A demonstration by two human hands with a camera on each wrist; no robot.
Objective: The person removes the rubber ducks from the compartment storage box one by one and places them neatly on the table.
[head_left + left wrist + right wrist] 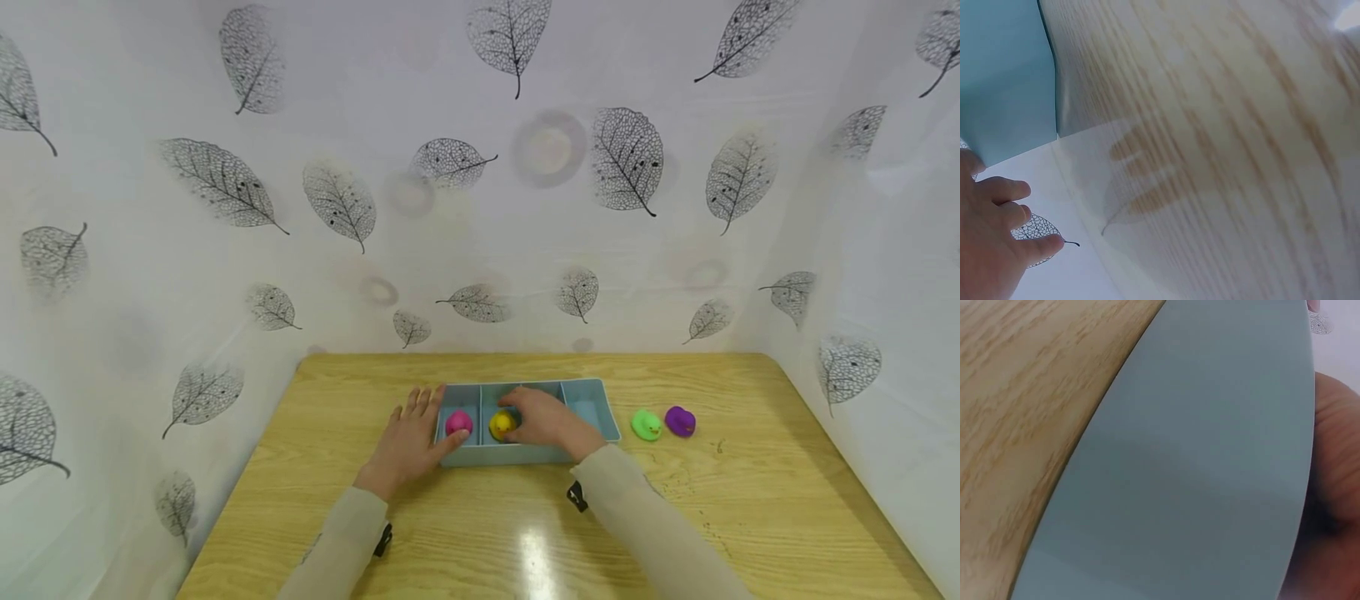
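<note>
A pale blue divided box lies near the back of the table, its compartments in a row. My left hand rests at the box's left end, fingers stretched along the outside and thumb over the front rim. Beside that thumb, a pink rubber duck sits in the leftmost compartment. In the second compartment is a yellow rubber duck, with the curled thumb and fingers of my right hand around it. The right wrist view shows this hand partly hidden behind the box's front wall.
To the right of the box, a green rubber duck and a purple rubber duck stand close together on the wooden table. A leaf-patterned white curtain surrounds the table's back and sides.
</note>
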